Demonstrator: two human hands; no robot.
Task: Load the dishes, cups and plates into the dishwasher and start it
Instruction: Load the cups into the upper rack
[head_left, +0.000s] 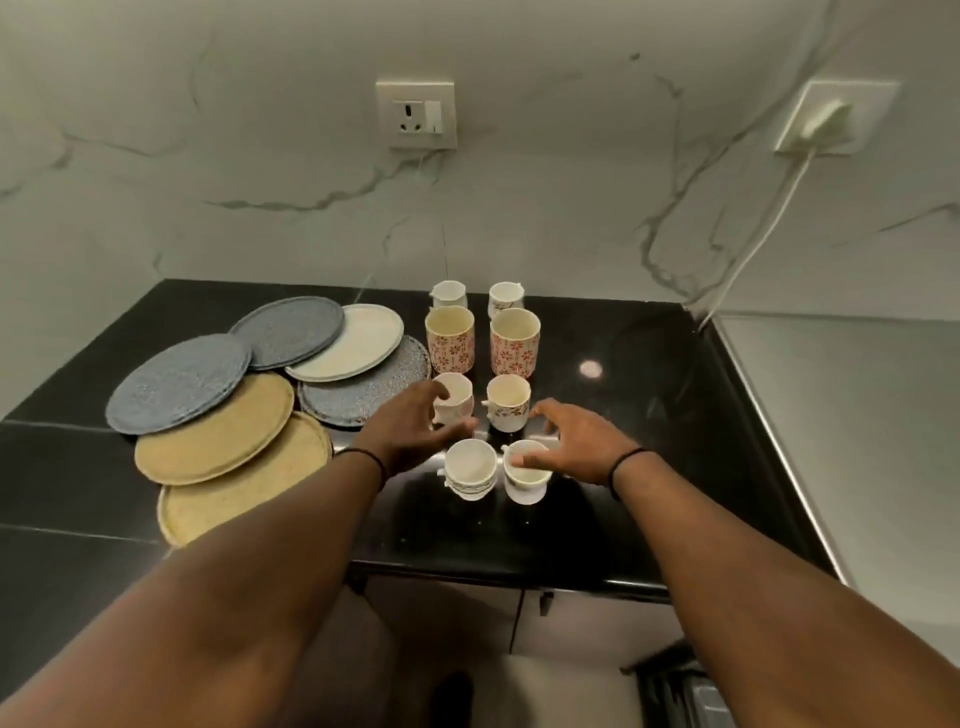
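Observation:
Several cups stand in two rows on the black counter (623, 415): two small white ones at the back (450, 293), two tall floral cups (450, 338), two white cups in the middle and two at the front. My left hand (410, 423) curls round the middle-left white cup (457, 397), fingers at its left rim and thumb in front of its base. My right hand (571, 441) hovers with spread fingers over the front-right cup (525, 483), thumb above its rim. Left of the cups lie overlapping plates: blue-grey (179, 382), cream (353, 340), tan (215, 428).
A marble wall with a socket (416, 114) rises behind the counter. A plugged-in charger (826, 122) trails its white cable down to the counter's back right corner. A steel surface (857, 415) adjoins on the right. Cabinet doors (467, 618) sit below the counter edge.

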